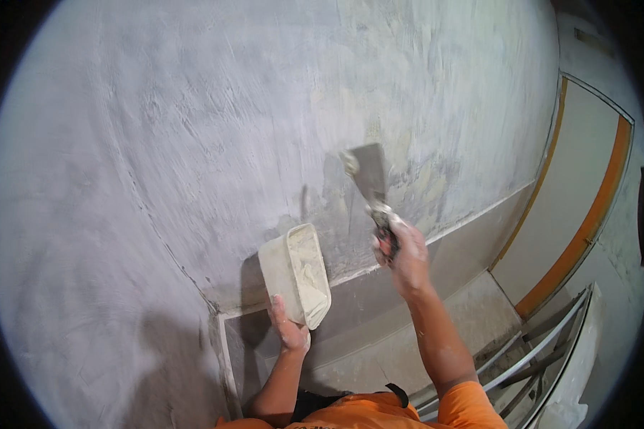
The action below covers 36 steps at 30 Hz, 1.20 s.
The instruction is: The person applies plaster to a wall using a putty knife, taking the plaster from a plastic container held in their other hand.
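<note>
My right hand point(402, 257), dusted with white, is closed round the dark and red handle of a putty knife point(369, 171). Its wide blade points up toward the wall, with a dab of pale putty point(350, 162) on the left edge. In my left hand point(289, 326) is a white plastic tub point(277, 270), held from below and tipped so its open side faces right. Cream-coloured putty point(308, 275) coats its inside. The plastered wall point(222, 107) ahead shows streaky grey and whitish patches, yellower near the blade.
A narrow ledge point(479, 213) runs along the wall's lower part, above a plain band. To the right stands a pale door point(569, 186) with orange edging. Metal rails, apparently a ladder or stand point(537, 365), lean at the lower right. The wall's corner point(139, 200) bends down the left.
</note>
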Available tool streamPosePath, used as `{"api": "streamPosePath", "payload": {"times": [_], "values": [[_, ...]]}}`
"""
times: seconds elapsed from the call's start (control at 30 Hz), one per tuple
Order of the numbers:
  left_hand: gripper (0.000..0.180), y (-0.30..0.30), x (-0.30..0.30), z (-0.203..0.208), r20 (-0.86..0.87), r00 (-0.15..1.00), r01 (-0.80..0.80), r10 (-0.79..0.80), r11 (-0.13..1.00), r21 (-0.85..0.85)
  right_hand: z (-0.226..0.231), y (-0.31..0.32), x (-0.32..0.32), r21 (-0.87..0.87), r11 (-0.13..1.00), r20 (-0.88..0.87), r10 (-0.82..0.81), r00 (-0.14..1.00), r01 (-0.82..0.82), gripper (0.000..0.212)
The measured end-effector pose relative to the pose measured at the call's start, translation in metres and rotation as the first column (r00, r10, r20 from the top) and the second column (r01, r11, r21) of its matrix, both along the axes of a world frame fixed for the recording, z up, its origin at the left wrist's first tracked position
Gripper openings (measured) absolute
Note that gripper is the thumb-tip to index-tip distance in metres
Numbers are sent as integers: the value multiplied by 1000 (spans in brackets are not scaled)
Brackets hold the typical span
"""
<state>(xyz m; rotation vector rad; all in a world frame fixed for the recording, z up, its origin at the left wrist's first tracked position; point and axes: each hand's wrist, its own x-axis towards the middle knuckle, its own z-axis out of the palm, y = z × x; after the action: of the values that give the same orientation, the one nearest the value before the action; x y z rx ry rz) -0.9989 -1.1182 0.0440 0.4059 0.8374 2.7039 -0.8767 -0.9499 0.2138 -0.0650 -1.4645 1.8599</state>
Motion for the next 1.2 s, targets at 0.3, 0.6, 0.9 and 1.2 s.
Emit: {"api": "streamPosePath", "payload": {"times": [0.3, 0.6, 0.9, 1.2], "values": [[76, -26, -12, 23, -51, 992, -115, 115, 993, 7, 38, 7, -118, 715, 51, -541, -590, 599, 697, 41], [74, -35, -22, 27, -12, 975, -219, 221, 972, 80, 34, 31, -153, 632, -147, -714, -492, 499, 761, 54], [72, -34, -23, 27, -29, 977, -208, 210, 977, 50, 34, 29, -119, 727, -290, -685, -259, 681, 622, 50], [71, -28, -29, 20, -9, 986, -168, 169, 984, 65, 77, 3, -100, 734, 34, -591, -461, 662, 678, 48]]}}
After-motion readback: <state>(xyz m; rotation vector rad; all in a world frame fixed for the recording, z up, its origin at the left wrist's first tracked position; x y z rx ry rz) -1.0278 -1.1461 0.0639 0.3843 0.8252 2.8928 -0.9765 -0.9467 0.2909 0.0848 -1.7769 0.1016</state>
